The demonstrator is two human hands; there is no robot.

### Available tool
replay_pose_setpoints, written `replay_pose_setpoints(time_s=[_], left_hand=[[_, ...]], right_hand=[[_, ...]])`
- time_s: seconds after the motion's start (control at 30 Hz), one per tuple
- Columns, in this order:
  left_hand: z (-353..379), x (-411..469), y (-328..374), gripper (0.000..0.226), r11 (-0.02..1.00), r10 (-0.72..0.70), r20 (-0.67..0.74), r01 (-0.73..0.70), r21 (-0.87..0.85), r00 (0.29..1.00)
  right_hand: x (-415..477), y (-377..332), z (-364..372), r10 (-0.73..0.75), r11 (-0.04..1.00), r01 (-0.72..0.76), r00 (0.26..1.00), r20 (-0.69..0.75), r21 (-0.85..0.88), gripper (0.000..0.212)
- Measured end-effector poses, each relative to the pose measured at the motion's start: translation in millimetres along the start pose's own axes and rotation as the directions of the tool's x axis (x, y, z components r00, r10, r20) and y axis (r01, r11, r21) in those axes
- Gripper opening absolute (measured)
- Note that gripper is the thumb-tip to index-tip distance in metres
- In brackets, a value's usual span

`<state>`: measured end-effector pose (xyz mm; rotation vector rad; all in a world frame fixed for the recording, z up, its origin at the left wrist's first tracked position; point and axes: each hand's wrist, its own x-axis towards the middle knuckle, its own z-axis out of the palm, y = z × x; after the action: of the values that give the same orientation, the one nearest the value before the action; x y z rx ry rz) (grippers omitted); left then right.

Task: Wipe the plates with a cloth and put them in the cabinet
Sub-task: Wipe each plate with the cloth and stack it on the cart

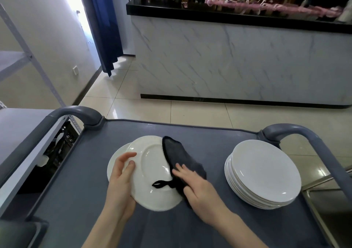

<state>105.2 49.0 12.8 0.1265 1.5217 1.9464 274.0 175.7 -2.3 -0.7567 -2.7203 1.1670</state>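
white plate [152,173], tilted, dark cloth [180,160] draped on its right edge, white plate stack [264,173] alongside

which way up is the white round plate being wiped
Upside down, apparently: the white round plate shows a foot ring at centre.

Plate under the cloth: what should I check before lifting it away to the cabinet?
1. Left hand grips plate rim: ok.
2. Right hand presses cloth flat on it: ok.
3. Whole face wiped: cannot tell.
4. Second plate beneath lies on cart: ok.
5. Stack of plates clear of both hands: ok.
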Motion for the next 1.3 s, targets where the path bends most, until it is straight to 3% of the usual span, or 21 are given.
replay_pose_setpoints(time_s=[0.3,0.5,0.7,0.8,0.93,1.03,1.13,1.2,1.3], left_hand=[[15.2,1.4,-3.8,0.032,0.996,0.014,0.094,-0.021,0.081,0.995],[14.0,-1.3,-4.0,0.033,0.998,0.024,0.087,-0.028,0.054,0.996],[4.1,3.3,3.0,0.031,0.999,0.022,0.071,-0.025,0.038,0.997],[0.2,8.1,4.4,0.034,0.999,0.037,0.010,-0.037,0.032,0.999],[-2.6,14.5,14.7,0.033,0.997,0.074,-0.079,-0.074,0.007,0.994],[-0.1,18.5,24.3,0.031,0.995,0.080,-0.118,-0.086,-0.045,0.990],[7.5,19.7,32.2,0.026,0.994,0.023,-0.102,-0.034,-0.108,0.995],[11.9,20.7,36.9,0.018,0.991,-0.006,-0.072,-0.004,-0.133,0.997],[20.2,21.4,42.6,0.011,0.989,-0.031,0.010,0.032,-0.147,0.999]], right_hand=[[12.2,-39.2,20.5,-0.139,0.990,0.138,0.990,-0.015,-0.014,0.065],[40.2,-23.6,2.1,-0.016,0.997,0.010,0.997,-0.073,-0.071,0.061],[12.2,10.4,-1.4,0.068,0.998,-0.068,0.998,-0.005,0.006,0.063],[-3.8,20.0,1.3,0.072,0.990,-0.066,0.997,0.043,-0.127,0.066],[-12.3,8.6,7.6,-0.006,0.977,-0.020,0.992,-0.122,-0.213,0.063],[-8.3,-12.3,13.5,-0.208,0.953,0.133,0.941,-0.268,-0.274,0.068],[2.9,-25.2,17.4,-0.388,0.895,0.212,0.804,-0.450,-0.393,0.050],[9.9,-28.1,12.2,-0.432,0.878,0.195,0.716,-0.548,-0.437,0.042],[15.7,-28.5,-8.8,-0.413,0.892,0.164,0.675,-0.611,-0.422,0.036]])
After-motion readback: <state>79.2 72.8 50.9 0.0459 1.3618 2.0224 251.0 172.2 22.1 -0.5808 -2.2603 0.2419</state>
